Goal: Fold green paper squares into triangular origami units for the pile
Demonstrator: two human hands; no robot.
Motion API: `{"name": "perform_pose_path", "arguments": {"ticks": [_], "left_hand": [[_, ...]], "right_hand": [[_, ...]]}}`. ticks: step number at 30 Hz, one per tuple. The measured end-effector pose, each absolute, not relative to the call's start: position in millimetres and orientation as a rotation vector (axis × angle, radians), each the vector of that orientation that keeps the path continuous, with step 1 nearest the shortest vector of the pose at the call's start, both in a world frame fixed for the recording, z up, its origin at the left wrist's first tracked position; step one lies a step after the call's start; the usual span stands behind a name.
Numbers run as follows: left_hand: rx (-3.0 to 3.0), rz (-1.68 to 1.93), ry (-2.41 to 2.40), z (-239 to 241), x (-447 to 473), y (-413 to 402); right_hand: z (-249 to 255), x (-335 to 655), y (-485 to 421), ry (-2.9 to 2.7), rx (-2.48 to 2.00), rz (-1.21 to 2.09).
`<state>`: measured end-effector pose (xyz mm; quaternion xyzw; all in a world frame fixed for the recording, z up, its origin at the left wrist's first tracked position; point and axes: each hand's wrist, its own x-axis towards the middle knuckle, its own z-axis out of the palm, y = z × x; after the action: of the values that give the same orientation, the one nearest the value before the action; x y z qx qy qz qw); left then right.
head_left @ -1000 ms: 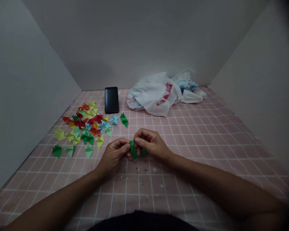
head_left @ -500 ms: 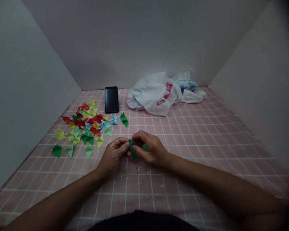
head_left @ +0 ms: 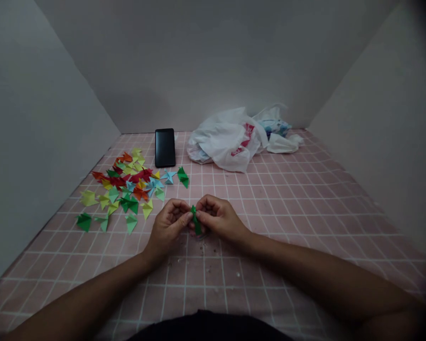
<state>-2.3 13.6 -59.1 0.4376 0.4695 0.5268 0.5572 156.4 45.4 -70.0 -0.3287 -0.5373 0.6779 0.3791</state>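
A small green folded paper piece [head_left: 195,220] is pinched between both my hands just above the pink tiled surface [head_left: 291,203]. My left hand [head_left: 168,226] grips its left side with thumb and curled fingers. My right hand [head_left: 220,219] grips its right side, fingers closed over it, hiding most of the paper. To the left lies a scatter of several folded paper triangles [head_left: 128,187] in red, yellow, green, blue and orange.
A black phone [head_left: 164,147] lies face up at the back, near the wall. A crumpled white plastic bag [head_left: 230,137] with more bags behind it sits at the back right. Grey walls close in on the left, back and right. Small crumbs dot the tiles below my hands.
The green paper has been folded narrower; less of it shows now. My right hand has closed in tighter against the left, and both stay in the same spot.
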Motion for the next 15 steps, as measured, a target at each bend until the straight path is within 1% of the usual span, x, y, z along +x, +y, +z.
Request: {"name": "perform_pose_path", "arguments": {"ticks": [3,7,15], "left_hand": [[1.136,1.274,1.147,-58.2,-2.4,11.8],[1.266,1.202,1.192,-60.3,-4.8,9.7],[1.333,1.119,1.243,-58.7,-9.8,10.5]], "right_hand": [[-69.6,155.7,42.6,-1.413,-0.884,1.604],[-68.2,156.4,40.9,-1.485,-0.936,1.435],[-66.5,158.3,42.2,-1.511,-0.932,1.483]]}}
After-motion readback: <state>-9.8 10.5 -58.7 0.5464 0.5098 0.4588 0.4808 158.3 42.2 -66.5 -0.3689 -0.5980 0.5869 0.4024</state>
